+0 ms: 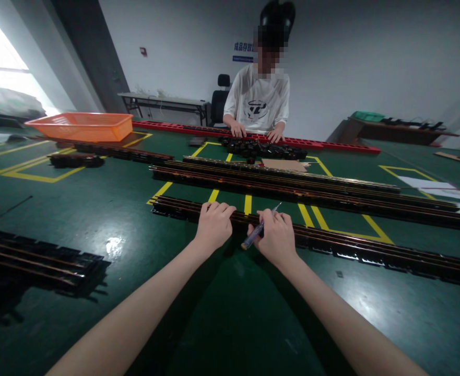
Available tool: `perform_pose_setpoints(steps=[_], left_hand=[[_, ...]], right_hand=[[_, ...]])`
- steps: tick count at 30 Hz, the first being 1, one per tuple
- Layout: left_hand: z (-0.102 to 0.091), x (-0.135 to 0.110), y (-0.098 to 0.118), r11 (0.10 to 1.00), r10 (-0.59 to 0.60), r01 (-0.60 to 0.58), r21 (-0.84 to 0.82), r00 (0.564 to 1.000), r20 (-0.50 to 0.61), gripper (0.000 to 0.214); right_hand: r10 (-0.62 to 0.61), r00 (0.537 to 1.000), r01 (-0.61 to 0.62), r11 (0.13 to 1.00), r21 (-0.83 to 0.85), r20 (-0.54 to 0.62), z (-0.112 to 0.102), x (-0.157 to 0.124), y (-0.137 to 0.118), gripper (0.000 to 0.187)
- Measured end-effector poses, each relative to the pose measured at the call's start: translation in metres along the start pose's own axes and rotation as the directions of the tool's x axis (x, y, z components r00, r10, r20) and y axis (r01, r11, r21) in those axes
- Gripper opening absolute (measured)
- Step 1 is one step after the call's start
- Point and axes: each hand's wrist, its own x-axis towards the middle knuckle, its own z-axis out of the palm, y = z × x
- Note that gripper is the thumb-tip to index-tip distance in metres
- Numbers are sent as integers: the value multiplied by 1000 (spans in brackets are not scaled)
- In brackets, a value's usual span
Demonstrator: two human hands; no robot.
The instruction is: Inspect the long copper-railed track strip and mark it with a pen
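A long dark rail with copper-coloured strips (351,248) lies across the green floor in front of me. My left hand (213,225) rests on its near part with the fingers curled over the rail's top. My right hand (276,236) is beside it, closed round a thin pen-like tool (258,230) with a blue-grey body and a metal tip pointing up and away. Both hands sit close together on the same rail.
More long rails (292,183) lie parallel beyond. Another rail stack (37,261) is at my left. An orange basket (81,126) stands far left. A person in a white shirt (258,102) sits opposite with hands on a pile of black parts (264,150) by a red rail (331,143).
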Motion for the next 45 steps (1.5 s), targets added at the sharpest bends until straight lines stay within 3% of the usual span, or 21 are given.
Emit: perform_pose_setpoints(steps=[13,24,45], left_hand=[[0,-1,-1,1000,2,-2,7,1000,12,37],[0,-1,-2,1000,6,-6,-16,1000,7,39],[-1,-1,-1,998,10,-11,-57,1000,-20,39]], right_hand=[[46,999,-47,997,-66,-13,0,0,-7,18],[56,998,-56,998,-24,37,-1,1,-11,10],[58,997,-61,997,51,51,-1,-1,-12,20]])
